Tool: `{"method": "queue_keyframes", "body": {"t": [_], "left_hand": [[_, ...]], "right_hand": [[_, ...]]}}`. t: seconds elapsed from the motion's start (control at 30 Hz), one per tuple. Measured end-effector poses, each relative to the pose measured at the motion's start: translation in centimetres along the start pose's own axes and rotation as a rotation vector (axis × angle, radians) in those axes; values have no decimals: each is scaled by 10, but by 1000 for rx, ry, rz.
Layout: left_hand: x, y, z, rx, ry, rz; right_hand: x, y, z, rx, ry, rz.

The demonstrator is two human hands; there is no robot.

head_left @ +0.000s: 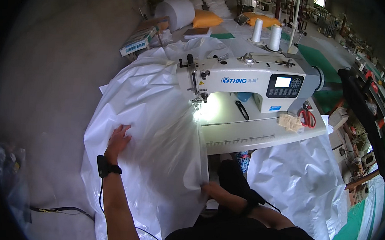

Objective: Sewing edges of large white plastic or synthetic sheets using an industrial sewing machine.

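Observation:
A large sheet of white plastic material (157,113) drapes over the left side of the sewing table and down toward my lap. Its right edge runs up to the needle area of a white sewing machine (231,71), where a lamp glows brightly. My left hand (118,141) rests on the sheet with thumb and fingers apart, a dark band and small box on its wrist. Lower down, my right hand (214,192) is closed on the sheet's right edge; its fingertips are partly hidden.
On the machine bed lie a black thread snipper (242,110), red-handled scissors (308,117) and a beige crumpled piece (290,122). White thread cones (275,38) stand behind the machine. More white sheeting (295,185) hangs at right. A white roll (175,14) and orange bags (207,19) sit farther back.

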State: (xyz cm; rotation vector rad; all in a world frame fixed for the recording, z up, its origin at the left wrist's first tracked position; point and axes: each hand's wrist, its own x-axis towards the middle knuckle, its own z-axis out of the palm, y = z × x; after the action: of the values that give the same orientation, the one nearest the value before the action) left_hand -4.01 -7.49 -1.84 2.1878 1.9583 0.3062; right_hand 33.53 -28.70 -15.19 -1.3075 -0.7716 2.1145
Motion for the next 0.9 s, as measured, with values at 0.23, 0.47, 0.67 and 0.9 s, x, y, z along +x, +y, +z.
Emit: {"method": "queue_keyframes", "body": {"t": [0.23,0.47,0.67,0.9], "left_hand": [[-37,74,-18,434,10,-381],[-38,248,31,-239,160,532],[3,248,108,-124,246,557],[3,262,124,-120,363,553]], "right_hand": [[-15,-33,-20,-226,54,-312],[-44,-94,-61,-118,278,-549],[-110,-193,-163,-115,715,-1059],[-193,-331,-338,-731,1860,-1292]]}}
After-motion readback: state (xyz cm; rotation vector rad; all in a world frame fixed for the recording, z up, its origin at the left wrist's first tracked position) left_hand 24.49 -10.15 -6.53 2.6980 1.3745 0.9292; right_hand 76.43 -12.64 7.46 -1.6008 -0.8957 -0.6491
